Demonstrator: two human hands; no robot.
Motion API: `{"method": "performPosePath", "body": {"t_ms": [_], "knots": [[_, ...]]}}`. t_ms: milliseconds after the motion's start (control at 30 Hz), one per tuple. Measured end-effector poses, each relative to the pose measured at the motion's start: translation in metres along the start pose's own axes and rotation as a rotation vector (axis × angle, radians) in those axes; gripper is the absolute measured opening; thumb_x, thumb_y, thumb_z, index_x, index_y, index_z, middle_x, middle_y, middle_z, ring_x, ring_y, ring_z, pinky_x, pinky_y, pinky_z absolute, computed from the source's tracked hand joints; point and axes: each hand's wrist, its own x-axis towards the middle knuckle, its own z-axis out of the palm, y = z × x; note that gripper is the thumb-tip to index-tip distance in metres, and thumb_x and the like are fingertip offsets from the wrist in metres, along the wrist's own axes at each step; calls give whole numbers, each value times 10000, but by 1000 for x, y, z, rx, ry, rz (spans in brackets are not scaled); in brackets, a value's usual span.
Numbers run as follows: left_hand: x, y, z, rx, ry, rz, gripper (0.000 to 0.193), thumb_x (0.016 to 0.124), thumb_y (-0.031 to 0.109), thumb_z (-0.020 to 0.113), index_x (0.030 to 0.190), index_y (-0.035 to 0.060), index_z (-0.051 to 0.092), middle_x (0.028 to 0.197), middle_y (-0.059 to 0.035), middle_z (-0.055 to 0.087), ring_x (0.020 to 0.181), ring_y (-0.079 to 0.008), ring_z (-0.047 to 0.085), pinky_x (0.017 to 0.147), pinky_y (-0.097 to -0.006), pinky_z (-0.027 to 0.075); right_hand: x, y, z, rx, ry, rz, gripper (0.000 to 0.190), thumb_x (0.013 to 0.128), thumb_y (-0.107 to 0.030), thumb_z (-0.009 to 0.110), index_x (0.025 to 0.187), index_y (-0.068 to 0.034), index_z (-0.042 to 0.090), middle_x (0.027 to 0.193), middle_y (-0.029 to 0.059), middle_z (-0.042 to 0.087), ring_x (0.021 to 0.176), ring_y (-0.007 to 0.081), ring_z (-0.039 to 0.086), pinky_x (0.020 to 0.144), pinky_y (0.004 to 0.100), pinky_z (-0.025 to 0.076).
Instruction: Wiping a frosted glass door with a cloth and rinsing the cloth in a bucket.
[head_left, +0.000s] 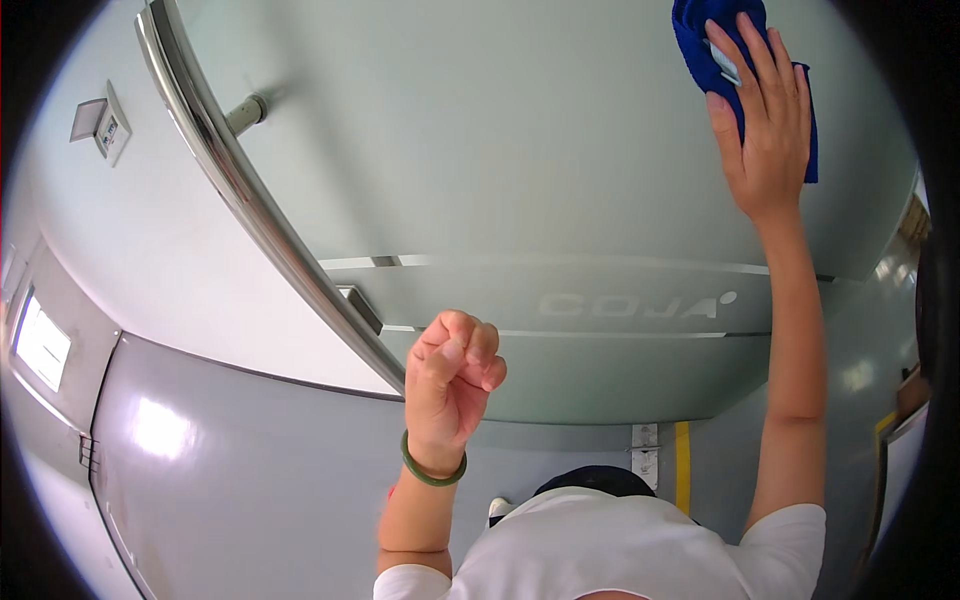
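My right hand (772, 142) lies with fingers spread over a blue cloth (694, 49), pressing it against the upper right of a frosted glass door (487, 165). A small pale patch shows between thumb and fingers; I cannot tell what it is. My left hand (454, 375) is raised in front of the door's lower part, fingers curled in and nothing visible in them. A green bangle (433, 469) circles that wrist. Just left of this hand runs the long polished metal pull handle (225, 180) of the door.
A handle standoff (247, 114) joins the glass. The door bears lettering between two clear stripes. Beyond the handle is a white wall with an open-flap socket (111, 127). Below are a grey floor (247, 480), a metal floor plate (644, 457) and a yellow line (682, 465).
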Motion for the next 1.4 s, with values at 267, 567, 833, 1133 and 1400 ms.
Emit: {"method": "performPosePath", "body": {"t_ms": [267, 567, 833, 1133, 1400], "knots": [[-9, -3, 3, 57, -5, 31, 127, 859, 159, 526, 831, 64, 448, 695, 4, 394, 655, -84, 332, 463, -171, 324, -3, -8, -11, -78, -151, 131, 441, 859, -275, 389, 1283, -153, 408, 1349, 135, 336, 1262, 346, 283, 1016, 536, 193], [-10, -2, 3, 80, -21, 26, 87, 873, 129, 502, 879, 60, 449, 744, 0, 418, 701, -92, 365, 514, -185, 364, -3, -17, -8, -49, -183, 198, 471, 846, -254, 414, 1306, -160, 381, 1367, 135, 307, 1280, 350, 246, 1025, 540, 165], [1, -4, -8, 947, -203, 483, 128, 839, -27, 406, 908, 36, 494, 963, -82, 485, 856, -163, 469, 781, -288, 407, -3, -45, 6, -50, -11, 289, 423, 880, -323, 449, 1277, -176, 432, 1382, 44, 327, 1275, 297, 281, 1021, 484, 204], [100, -32, 117, 1071, -760, 992, 604, 897, 291, 371, 1325, -91, 184, 1389, -244, 199, 1300, -346, 196, 1045, -424, 159, -8, -55, -10, 773, 21, 578, 497, 955, -345, 140, 1270, -101, 437, 1411, 111, 260, 1333, 317, 94, 1038, 474, -70], [178, -63, 148, 1696, -384, 1316, 582, 863, 211, 415, 1344, -40, 203, 1390, -224, 222, 1298, -370, 185, 1039, -483, 125, -54, 21, -53, 1100, 162, 813, 371, 926, -156, 360, 1251, 18, 407, 1311, 133, 389, 1240, 220, 338, 1035, 339, 238]]}}
